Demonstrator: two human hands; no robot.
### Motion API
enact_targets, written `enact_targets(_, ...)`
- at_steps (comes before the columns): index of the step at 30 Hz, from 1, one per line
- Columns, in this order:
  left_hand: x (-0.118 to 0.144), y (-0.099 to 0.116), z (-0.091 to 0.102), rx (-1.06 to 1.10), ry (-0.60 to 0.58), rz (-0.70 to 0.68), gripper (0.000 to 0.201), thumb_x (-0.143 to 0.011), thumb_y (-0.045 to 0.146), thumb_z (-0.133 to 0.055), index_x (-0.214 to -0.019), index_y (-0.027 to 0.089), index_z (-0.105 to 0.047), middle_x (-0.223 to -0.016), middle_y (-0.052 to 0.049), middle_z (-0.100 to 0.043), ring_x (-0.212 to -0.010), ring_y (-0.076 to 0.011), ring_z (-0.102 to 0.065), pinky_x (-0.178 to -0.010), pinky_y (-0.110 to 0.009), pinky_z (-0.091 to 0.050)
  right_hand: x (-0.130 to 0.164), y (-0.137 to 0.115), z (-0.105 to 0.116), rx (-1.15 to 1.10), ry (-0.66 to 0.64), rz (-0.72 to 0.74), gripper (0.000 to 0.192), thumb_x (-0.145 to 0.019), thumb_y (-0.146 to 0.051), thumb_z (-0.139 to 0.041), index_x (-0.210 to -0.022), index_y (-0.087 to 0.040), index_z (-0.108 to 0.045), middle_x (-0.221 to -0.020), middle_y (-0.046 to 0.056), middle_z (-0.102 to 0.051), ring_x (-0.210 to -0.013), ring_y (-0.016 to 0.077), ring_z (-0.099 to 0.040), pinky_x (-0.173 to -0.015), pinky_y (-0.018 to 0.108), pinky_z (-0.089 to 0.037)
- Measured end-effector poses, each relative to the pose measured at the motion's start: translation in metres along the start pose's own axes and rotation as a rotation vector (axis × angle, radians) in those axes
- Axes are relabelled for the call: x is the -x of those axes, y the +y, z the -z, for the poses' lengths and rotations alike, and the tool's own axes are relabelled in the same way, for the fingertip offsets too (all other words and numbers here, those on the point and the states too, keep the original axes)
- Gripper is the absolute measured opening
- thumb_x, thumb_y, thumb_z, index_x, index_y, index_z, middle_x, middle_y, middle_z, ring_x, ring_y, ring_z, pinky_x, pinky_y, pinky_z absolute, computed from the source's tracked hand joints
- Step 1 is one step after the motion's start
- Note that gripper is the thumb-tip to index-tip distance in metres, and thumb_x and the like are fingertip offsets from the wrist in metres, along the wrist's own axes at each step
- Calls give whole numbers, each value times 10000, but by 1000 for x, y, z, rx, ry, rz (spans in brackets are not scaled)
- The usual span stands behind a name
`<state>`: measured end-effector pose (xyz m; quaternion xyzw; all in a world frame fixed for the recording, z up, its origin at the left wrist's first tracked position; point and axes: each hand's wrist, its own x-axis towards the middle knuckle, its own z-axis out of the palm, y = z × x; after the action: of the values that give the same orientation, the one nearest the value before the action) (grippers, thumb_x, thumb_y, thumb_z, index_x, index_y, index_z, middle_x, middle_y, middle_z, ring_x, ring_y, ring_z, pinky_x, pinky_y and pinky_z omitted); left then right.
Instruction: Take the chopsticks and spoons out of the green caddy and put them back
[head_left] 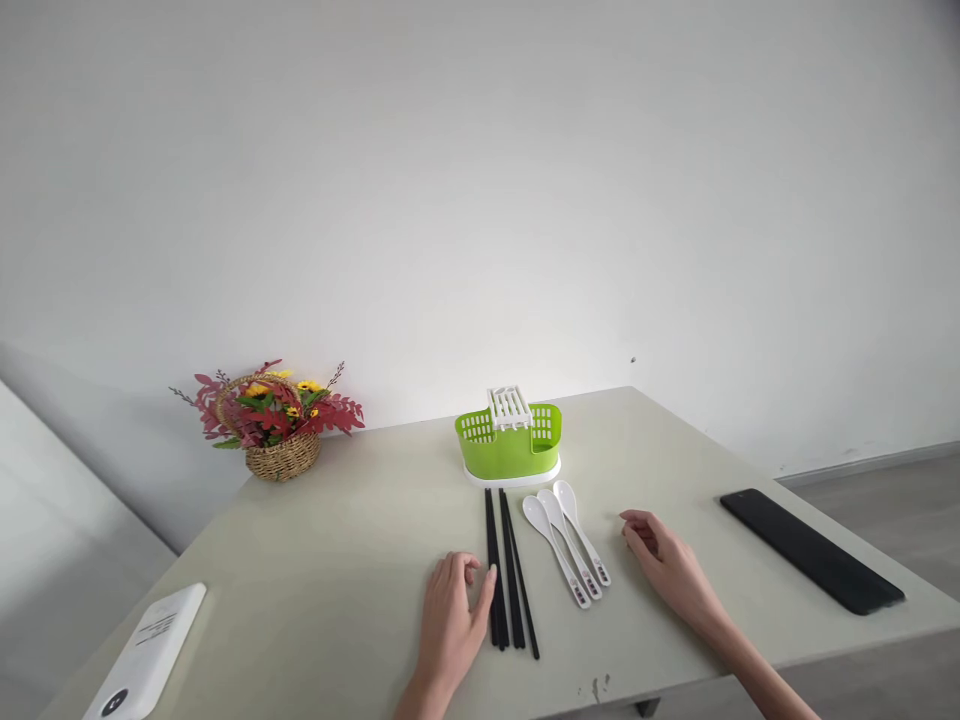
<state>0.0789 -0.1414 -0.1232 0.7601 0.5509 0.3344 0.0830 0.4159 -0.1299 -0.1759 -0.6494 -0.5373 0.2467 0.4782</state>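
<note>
My left hand (452, 612) rests on the table just left of several black chopsticks (513, 590). Its fingers are slightly bent, the thumb stands apart, and the thumb tip is at the leftmost chopsticks; whether it touches them I cannot tell. Three white spoons (564, 540) lie fanned to the right of the chopsticks, with small printed marks on their handle ends. My right hand (663, 560) is loosely curled to the right of the spoons, holding nothing, thumb and fingers a little apart. Behind the chopsticks and spoons stands a green utensil caddy (510, 458) with a white slatted top piece (510, 408) and a white base.
A wicker basket (283, 460) of artificial flowers (274, 408) stands at the back left. At the front left lies a white power bank-like device (154, 650). A long black flat object (810, 552) lies near the right edge of the table (337, 570). Behind is a white wall.
</note>
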Motion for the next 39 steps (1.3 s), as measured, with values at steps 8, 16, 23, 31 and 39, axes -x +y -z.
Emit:
enact_targets(8, 3, 1, 2, -48, -10, -17, 213, -976, 446, -520, -915, 245, -553, -854, -49, -629, -812, -234, -636, -820, -420, -531, 2, 0, 0, 2, 2, -13, 380, -880, -523, -513, -1107, -245, -641, -1035, 66, -745, -946, 243, -710, -854, 378, -546)
enact_targets(16, 5, -9, 9, -53, -28, -1, 212, -978, 435, -498, -913, 239, -545, -872, -45, -636, -848, -237, -654, -853, -426, -525, 2, -2, 1, 19, -6, -17, 397, -892, -535, -501, -1124, -240, -630, -1069, 75, -742, -989, 252, -702, -868, 379, -540)
enact_targets(23, -20, -21, 37, -167, -226, 86, 188, -927, 382, -534, -1021, 224, -573, -950, -53, -661, -853, -233, -690, -747, -340, -532, 0, 4, 0, 22, -10, 11, 393, -923, -533, -480, -1137, -231, -614, -1071, 79, -734, -977, 246, -701, -886, 389, -532)
enact_targets(31, -60, 9, 32, -565, -433, 107, 114, -894, 192, -556, -921, 178, -666, -981, -132, -711, -914, -278, -708, -759, -351, -506, 2, 2, 2, 27, -10, 16, 391, -914, -532, -485, -1133, -236, -616, -1056, 77, -738, -981, 252, -706, -886, 393, -539)
enact_targets(39, -72, 2, 42, -550, -422, 121, 131, -829, 89, -626, -744, 183, -663, -848, -160, -717, -871, -340, -729, -757, -395, -514, 3, -1, 2, 30, -25, -14, 413, -898, -549, -494, -1137, -235, -617, -1045, 79, -736, -977, 255, -703, -880, 396, -537)
